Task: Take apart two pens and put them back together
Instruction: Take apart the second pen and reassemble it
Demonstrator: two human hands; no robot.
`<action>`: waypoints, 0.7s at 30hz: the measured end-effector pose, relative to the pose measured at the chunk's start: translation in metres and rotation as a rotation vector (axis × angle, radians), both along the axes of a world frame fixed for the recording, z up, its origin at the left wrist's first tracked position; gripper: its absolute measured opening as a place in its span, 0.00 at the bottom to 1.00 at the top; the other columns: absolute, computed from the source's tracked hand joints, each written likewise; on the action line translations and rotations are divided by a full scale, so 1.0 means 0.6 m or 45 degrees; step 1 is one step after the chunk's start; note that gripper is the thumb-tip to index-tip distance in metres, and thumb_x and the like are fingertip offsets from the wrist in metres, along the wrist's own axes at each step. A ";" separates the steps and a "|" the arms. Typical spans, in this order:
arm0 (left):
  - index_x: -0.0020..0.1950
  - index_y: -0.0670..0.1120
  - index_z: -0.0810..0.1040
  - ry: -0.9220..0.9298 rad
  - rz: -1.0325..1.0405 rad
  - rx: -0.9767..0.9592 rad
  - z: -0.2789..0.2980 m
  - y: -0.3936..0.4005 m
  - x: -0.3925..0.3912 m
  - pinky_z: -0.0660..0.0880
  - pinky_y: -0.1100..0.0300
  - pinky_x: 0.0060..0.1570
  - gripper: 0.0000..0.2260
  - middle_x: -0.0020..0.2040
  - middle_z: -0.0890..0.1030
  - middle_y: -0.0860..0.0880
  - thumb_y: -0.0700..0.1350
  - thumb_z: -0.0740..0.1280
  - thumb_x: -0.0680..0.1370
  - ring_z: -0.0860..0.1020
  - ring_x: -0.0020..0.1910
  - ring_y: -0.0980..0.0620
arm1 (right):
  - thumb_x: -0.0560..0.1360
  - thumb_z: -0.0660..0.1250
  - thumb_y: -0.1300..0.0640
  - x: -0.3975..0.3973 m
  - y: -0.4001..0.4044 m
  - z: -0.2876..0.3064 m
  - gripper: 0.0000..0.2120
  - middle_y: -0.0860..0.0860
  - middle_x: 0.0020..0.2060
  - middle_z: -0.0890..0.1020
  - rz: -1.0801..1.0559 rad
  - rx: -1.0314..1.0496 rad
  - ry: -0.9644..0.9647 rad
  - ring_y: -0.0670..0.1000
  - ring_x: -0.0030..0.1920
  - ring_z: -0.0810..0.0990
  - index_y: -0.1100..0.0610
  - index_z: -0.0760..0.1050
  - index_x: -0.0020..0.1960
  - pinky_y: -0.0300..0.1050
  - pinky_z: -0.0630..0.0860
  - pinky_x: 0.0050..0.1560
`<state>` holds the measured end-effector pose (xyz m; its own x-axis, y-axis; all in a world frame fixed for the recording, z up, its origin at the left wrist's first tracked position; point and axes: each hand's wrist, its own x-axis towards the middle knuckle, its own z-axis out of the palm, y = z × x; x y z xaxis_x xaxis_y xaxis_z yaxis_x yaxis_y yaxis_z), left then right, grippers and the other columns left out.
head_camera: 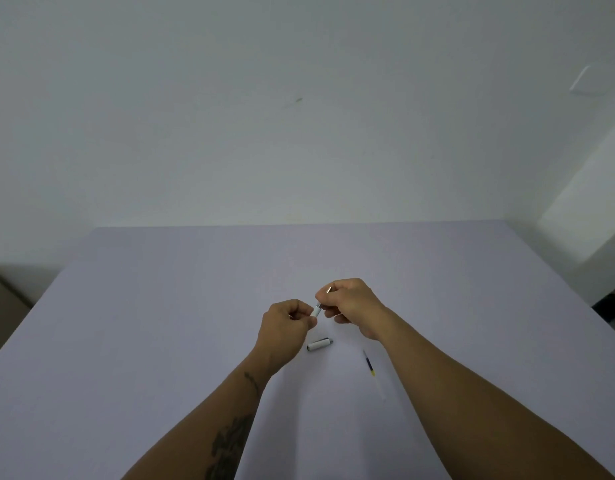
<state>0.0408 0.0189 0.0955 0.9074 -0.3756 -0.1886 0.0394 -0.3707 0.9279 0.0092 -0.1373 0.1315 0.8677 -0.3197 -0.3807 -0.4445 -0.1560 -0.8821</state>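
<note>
Both hands hold one white pen (318, 310) above the middle of the lilac table (160, 323). My left hand (287, 327) pinches its lower white end. My right hand (351, 306) grips the upper part, and the pen's metal tip (329, 289) sticks out past the fingers. Most of the pen is hidden inside the two fists. A short white pen section with a dark end (320, 344) lies on the table just below the hands. A thin ink refill (372, 372), dark and yellow with a clear tail, lies to its right, beside my right forearm.
The table's far edge meets a pale wall. A brown piece of furniture (5, 303) stands off the left edge, and dark objects (614, 303) sit beyond the right edge.
</note>
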 end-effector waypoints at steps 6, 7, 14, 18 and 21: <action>0.43 0.46 0.83 -0.003 0.009 0.008 0.001 -0.004 0.008 0.68 0.67 0.28 0.03 0.31 0.77 0.53 0.39 0.71 0.73 0.72 0.28 0.57 | 0.73 0.72 0.59 0.001 0.000 0.000 0.05 0.54 0.35 0.81 -0.031 -0.096 -0.020 0.49 0.34 0.78 0.61 0.80 0.41 0.42 0.74 0.36; 0.43 0.46 0.83 -0.005 0.006 0.013 -0.001 -0.004 0.008 0.68 0.68 0.28 0.03 0.32 0.77 0.53 0.39 0.71 0.73 0.72 0.28 0.58 | 0.73 0.72 0.58 0.003 0.001 -0.001 0.06 0.53 0.34 0.80 -0.016 -0.145 -0.012 0.50 0.34 0.77 0.60 0.79 0.40 0.42 0.73 0.35; 0.43 0.46 0.83 -0.006 0.014 0.038 -0.005 0.001 0.012 0.68 0.68 0.29 0.02 0.32 0.78 0.53 0.39 0.71 0.73 0.73 0.29 0.58 | 0.75 0.70 0.57 0.007 -0.003 0.003 0.07 0.52 0.36 0.81 0.026 -0.050 0.035 0.49 0.35 0.78 0.61 0.82 0.48 0.41 0.74 0.37; 0.42 0.47 0.83 -0.002 0.014 0.045 -0.003 0.000 0.014 0.69 0.66 0.30 0.03 0.31 0.78 0.53 0.39 0.72 0.73 0.74 0.28 0.58 | 0.74 0.70 0.60 0.010 -0.008 0.004 0.06 0.52 0.37 0.82 0.024 0.002 0.040 0.48 0.36 0.79 0.60 0.84 0.47 0.40 0.76 0.37; 0.41 0.46 0.83 0.014 -0.017 0.044 0.001 -0.003 0.013 0.71 0.63 0.30 0.03 0.30 0.77 0.53 0.39 0.72 0.72 0.73 0.28 0.56 | 0.74 0.71 0.60 0.009 -0.009 0.003 0.05 0.52 0.34 0.81 0.029 -0.090 0.039 0.47 0.34 0.78 0.62 0.84 0.45 0.41 0.75 0.36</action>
